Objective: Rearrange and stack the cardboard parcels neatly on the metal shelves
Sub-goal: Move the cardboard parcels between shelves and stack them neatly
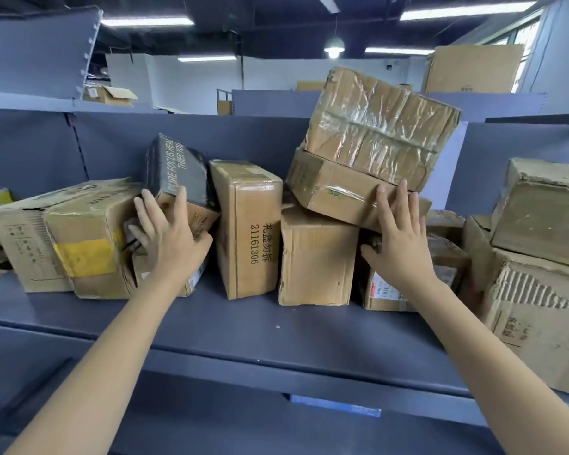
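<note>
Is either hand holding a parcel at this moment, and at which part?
No firm grip shows. The left hand rests with spread fingers on the box under the black parcel. The right hand presses flat on the tilted parcel, at its lower front edge.
</note>
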